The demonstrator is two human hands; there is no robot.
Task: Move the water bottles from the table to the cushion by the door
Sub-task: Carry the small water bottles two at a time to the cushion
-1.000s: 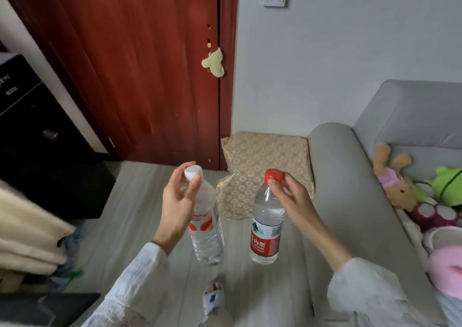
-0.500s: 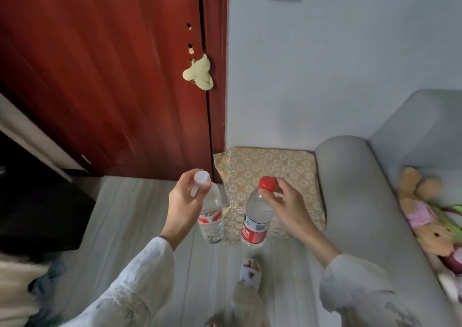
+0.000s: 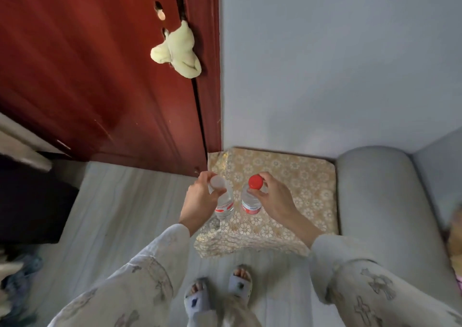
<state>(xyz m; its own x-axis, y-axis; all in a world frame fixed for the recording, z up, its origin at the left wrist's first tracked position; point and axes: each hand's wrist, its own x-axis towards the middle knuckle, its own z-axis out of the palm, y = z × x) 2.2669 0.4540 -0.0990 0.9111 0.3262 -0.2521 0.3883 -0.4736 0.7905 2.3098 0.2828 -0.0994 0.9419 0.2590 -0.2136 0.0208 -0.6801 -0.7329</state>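
I look straight down at a gold floral cushion (image 3: 300, 189) on the floor beside the red door (image 3: 87, 76). My left hand (image 3: 200, 201) grips a clear water bottle with a white cap (image 3: 225, 205) by its neck, over the cushion's left part. My right hand (image 3: 273, 199) pinches the neck of a second bottle with a red cap (image 3: 250, 204) just to the right of it, above the cushion. Whether the bottle bottoms touch the cushion I cannot tell.
A grey sofa arm (image 3: 375, 201) borders the cushion on the right. The wall (image 3: 325, 64) runs behind it. A pale cloth (image 3: 178, 51) hangs on the door. Dark furniture (image 3: 27, 196) stands at left. My slippered feet (image 3: 217, 291) stand in front of the cushion.
I have stepped closer and now look down from above. Both hands have carried the bottles forward, from over the floor to over the cushion, and lower.
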